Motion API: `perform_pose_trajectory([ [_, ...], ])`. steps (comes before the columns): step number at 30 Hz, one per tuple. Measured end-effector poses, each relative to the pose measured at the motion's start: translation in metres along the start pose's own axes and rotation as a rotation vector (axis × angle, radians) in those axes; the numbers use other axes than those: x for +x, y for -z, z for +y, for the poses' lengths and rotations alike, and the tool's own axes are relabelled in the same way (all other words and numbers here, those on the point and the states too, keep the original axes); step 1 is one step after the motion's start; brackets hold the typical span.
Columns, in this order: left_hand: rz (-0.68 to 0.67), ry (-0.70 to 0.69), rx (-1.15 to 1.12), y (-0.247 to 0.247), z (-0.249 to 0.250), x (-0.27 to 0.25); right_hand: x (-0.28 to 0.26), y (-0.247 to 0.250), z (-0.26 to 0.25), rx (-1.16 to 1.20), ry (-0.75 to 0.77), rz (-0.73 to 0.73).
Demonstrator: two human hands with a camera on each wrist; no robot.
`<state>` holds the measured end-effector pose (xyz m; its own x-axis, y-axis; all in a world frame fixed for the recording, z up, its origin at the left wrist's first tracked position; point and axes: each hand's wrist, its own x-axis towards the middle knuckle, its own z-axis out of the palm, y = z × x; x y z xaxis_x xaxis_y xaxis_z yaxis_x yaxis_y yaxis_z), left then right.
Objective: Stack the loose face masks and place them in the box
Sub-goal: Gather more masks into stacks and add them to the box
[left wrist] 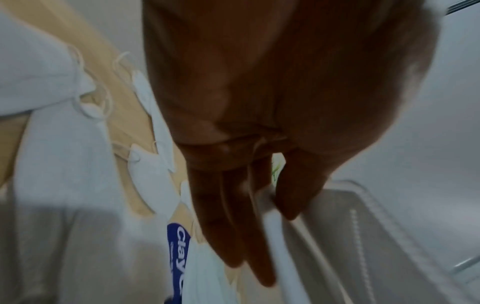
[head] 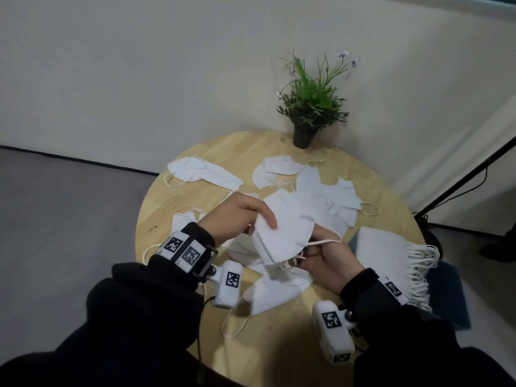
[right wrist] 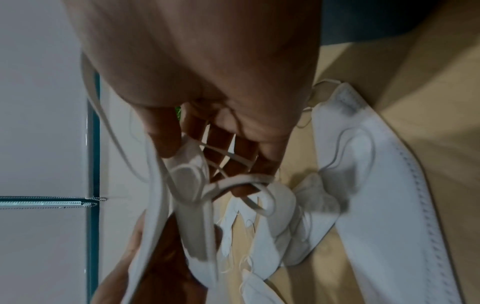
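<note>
Head camera sits high, tilted forward and down over the round wooden surface (head: 279,344), wide enough to take in wall, floor and both hands at mid-frame. Left wrist camera looks along the left hand (left wrist: 259,102) from very close, fingers filling the frame, surface edge at the left. Right wrist camera likewise hugs the right hand (right wrist: 207,82), facing out along the fingers. All three share the held masks (head: 282,233) and the loose ones on the surface.
</note>
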<state>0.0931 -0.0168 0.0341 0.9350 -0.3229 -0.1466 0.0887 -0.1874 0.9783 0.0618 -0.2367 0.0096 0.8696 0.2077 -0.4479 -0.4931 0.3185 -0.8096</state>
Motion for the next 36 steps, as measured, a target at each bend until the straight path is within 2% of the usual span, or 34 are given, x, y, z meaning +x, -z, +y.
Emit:
perform_pose_trajectory([
  [6,-0.051,0.05,-0.062,0.019,0.004,-0.007,0.005,0.003,-0.001,0.108,-0.065,-0.025],
  [9,-0.024,-0.025,0.052,0.019,-0.004,-0.006,0.001,0.0,-0.004,-0.026,-0.06,-0.057],
  [11,0.006,-0.058,0.052,0.018,-0.009,-0.004,0.001,-0.002,-0.001,-0.136,-0.053,-0.086],
  [14,0.028,-0.016,-0.013,0.023,-0.015,-0.001,0.008,0.003,0.007,-0.251,-0.019,0.01],
  [18,0.071,0.022,-0.029,0.025,-0.016,-0.001,0.007,0.006,0.004,-0.222,-0.053,0.083],
  [23,0.195,0.098,-0.044,0.019,-0.015,0.0,0.008,0.009,0.004,-0.196,-0.02,0.155],
  [28,0.41,-0.005,-0.063,0.029,-0.014,0.002,0.009,0.009,0.003,-0.077,-0.026,0.147],
  [31,0.358,-0.037,-0.283,0.032,-0.004,0.0,0.01,0.007,0.003,-0.013,-0.022,0.091],
  [34,0.189,-0.016,-0.586,0.032,0.004,-0.004,0.01,0.002,0.005,0.005,0.013,0.054],
  [36,0.123,0.025,-0.549,0.026,0.004,-0.005,0.01,0.001,0.006,0.024,0.05,0.058],
])
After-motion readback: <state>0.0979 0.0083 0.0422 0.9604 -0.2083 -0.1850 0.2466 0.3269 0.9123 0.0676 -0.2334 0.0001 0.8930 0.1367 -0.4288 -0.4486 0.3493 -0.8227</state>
